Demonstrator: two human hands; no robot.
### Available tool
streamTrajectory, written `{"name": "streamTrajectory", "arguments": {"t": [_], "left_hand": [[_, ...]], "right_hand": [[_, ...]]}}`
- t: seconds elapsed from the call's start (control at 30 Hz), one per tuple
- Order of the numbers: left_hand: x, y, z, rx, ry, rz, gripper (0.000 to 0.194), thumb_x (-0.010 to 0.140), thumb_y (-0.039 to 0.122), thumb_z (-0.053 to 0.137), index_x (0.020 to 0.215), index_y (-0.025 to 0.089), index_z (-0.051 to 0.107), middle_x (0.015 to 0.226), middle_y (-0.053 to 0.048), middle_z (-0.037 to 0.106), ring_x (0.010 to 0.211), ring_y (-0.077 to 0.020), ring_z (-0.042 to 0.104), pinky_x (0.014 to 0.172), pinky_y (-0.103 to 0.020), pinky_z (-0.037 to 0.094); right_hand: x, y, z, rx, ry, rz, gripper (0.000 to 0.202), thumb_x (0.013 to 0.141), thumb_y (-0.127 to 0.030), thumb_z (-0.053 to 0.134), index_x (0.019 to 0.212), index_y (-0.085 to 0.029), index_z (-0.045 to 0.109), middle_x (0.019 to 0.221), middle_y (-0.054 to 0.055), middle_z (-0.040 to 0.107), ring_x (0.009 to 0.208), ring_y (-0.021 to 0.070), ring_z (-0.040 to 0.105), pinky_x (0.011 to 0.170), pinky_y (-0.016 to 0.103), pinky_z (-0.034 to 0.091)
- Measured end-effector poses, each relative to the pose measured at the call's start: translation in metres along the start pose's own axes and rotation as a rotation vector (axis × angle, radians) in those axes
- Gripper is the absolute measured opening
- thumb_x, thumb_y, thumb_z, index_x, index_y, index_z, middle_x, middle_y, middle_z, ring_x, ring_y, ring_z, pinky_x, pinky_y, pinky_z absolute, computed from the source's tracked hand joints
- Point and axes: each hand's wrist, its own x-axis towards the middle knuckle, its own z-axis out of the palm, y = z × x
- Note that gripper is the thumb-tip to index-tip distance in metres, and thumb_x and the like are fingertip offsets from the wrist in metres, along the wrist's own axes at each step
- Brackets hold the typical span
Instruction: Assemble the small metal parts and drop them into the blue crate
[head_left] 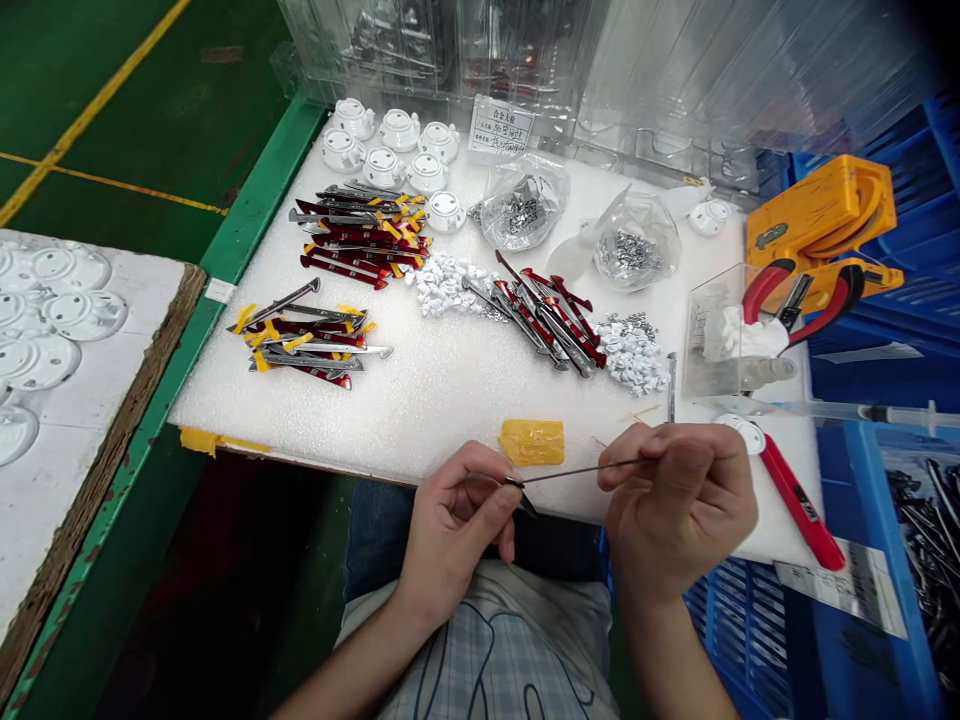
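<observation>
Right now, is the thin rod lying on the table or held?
Held: the right hand grips one end of the thin rod, which points toward a dark piece in the left hand. Whether they touch, I cannot tell.

A thin, straight, dark rod [574,471] has its nine-o'clock end at a small dark piece [528,503], whose tip slants toward five o'clock.

1 held rod [570,473], 2 parts bags [523,208] (pliers [844,305]: 1 pair)
</observation>
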Motion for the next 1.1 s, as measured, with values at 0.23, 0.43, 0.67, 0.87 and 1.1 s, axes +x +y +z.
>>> {"name": "streamTrajectory", "arguments": {"t": [0.23, 0.43, 0.67, 0.87, 1.1], "left_hand": [[-0.0008, -0.0007, -0.0009, -0.047, -0.012, 0.029, 0.031, 0.091, 0.044, 0.089, 0.087, 0.018, 0.073, 0.078, 0.005, 0.064, 0.044, -0.0018, 0.058, 0.045, -0.011, 0.042], [-0.0001, -0.0018, 0.0005, -0.070, -0.015, 0.035, 0.025, 0.093, 0.040, 0.089, 0.088, 0.019, 0.076, 0.080, 0.005, 0.066, 0.045, -0.0009, 0.060, 0.046, -0.010, 0.043], [-0.0002, -0.0012, -0.0014, -0.086, -0.014, 0.041, 0.021, 0.092, 0.037, 0.089, 0.088, 0.019, 0.078, 0.084, 0.005, 0.067, 0.045, -0.0001, 0.061, 0.046, -0.009, 0.044], [-0.0008, -0.0022, -0.0011, -0.090, -0.005, 0.035, 0.020, 0.092, 0.037, 0.089, 0.089, 0.020, 0.079, 0.084, 0.005, 0.068, 0.045, -0.0001, 0.062, 0.046, -0.009, 0.045], [-0.0015, -0.0012, -0.0026, -0.099, -0.018, 0.030, 0.019, 0.093, 0.036, 0.089, 0.089, 0.020, 0.079, 0.083, 0.005, 0.067, 0.046, -0.0002, 0.062, 0.046, -0.008, 0.045]], "right_hand": [[-0.0010, 0.0012, -0.0014, 0.002, 0.009, 0.017, 0.034, 0.107, -0.043, 0.069, 0.082, -0.020, 0.063, 0.061, -0.007, 0.061, 0.044, 0.0082, 0.059, 0.045, 0.021, 0.047], [-0.0012, 0.0035, -0.0007, 0.039, 0.018, 0.015, 0.033, 0.106, -0.041, 0.071, 0.082, -0.019, 0.062, 0.061, -0.008, 0.060, 0.045, 0.0072, 0.059, 0.045, 0.020, 0.046], [-0.0016, 0.0030, -0.0019, 0.043, 0.025, 0.034, 0.034, 0.106, -0.041, 0.071, 0.082, -0.020, 0.062, 0.061, -0.008, 0.060, 0.045, 0.0073, 0.059, 0.046, 0.020, 0.046], [-0.0035, 0.0050, -0.0029, 0.041, 0.031, 0.063, 0.036, 0.106, -0.044, 0.071, 0.082, -0.020, 0.061, 0.061, -0.008, 0.059, 0.044, 0.0080, 0.058, 0.046, 0.021, 0.045], [-0.0039, 0.0047, -0.0024, 0.071, 0.049, 0.122, 0.038, 0.104, -0.048, 0.072, 0.080, -0.021, 0.060, 0.056, -0.009, 0.057, 0.042, 0.0085, 0.056, 0.044, 0.020, 0.043]]}}
